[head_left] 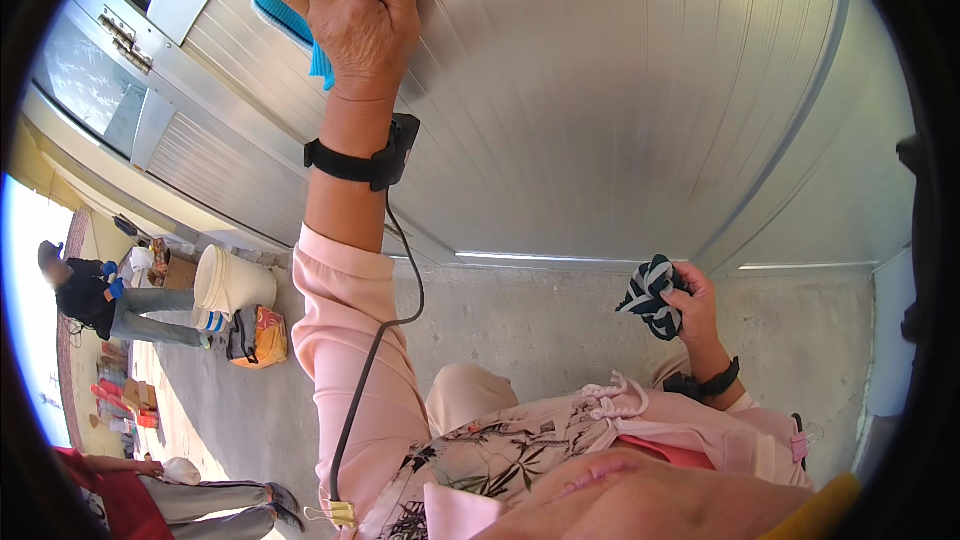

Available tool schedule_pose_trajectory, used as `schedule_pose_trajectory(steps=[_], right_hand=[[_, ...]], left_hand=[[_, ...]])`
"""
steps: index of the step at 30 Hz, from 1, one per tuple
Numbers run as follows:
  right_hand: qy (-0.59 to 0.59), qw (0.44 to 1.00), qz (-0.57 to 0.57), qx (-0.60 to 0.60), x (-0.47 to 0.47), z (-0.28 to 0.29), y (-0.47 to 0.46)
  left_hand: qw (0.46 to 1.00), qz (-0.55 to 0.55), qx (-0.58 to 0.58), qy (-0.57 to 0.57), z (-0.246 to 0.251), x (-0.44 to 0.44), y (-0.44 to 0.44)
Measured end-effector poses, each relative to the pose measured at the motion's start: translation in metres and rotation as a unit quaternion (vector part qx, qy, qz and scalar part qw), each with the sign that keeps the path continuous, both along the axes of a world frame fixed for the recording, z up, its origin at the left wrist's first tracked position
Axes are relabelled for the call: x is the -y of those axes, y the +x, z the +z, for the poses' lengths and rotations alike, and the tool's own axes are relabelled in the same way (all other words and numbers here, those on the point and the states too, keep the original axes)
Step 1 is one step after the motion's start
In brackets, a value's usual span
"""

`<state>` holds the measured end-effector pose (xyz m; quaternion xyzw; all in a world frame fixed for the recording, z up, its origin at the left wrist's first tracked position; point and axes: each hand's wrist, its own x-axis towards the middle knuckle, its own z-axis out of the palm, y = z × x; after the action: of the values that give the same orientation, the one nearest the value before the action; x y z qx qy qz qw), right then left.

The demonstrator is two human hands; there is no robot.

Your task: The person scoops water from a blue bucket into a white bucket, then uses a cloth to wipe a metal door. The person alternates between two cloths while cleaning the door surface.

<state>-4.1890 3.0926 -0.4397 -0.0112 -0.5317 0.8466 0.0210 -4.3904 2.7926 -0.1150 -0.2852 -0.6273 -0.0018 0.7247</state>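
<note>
My left hand (360,30) reaches up with a bright blue ribbed cloth (289,11) bunched under and between its fingers. It lies against the ribbed aluminium door panel (600,105), and the fingertips run out of the picture at the top. Lower down, on the right, my right hand (696,307) grips a crumpled black and grey striped cloth (652,296). This cloth is apart from the panel, in front of my body. Both wrists wear black straps, and a cable runs from the left one along my pink sleeve.
A metal hinge (124,41) joins the frame beside a glazed door part at left. On the concrete floor (517,315) stand a cream bucket (236,277) and an orange bag (266,337). A person in blue gloves (82,292) and another in red (127,495) stand at left.
</note>
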Motion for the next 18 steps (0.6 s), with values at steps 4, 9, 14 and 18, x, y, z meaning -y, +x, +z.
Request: schedule_pose_trajectory(steps=[4, 9, 14, 18], right_hand=[[0.013, 1.0, -0.004, -0.001, 0.001, 0.001, 0.001], [0.027, 1.0, -0.012, 0.002, 0.003, 0.009, 0.003], [0.049, 0.999, -0.02, 0.006, 0.005, 0.015, 0.005], [0.058, 0.998, -0.027, -0.006, 0.005, 0.013, 0.004]], left_hand=[[0.997, 0.014, 0.081, 0.01, -0.084, -0.001, 0.004], [0.984, 0.006, 0.175, 0.022, -0.189, 0.0, 0.015], [0.984, -0.013, 0.177, 0.032, -0.195, -0.004, 0.012], [0.983, 0.019, 0.173, 0.054, -0.137, -0.01, 0.005]])
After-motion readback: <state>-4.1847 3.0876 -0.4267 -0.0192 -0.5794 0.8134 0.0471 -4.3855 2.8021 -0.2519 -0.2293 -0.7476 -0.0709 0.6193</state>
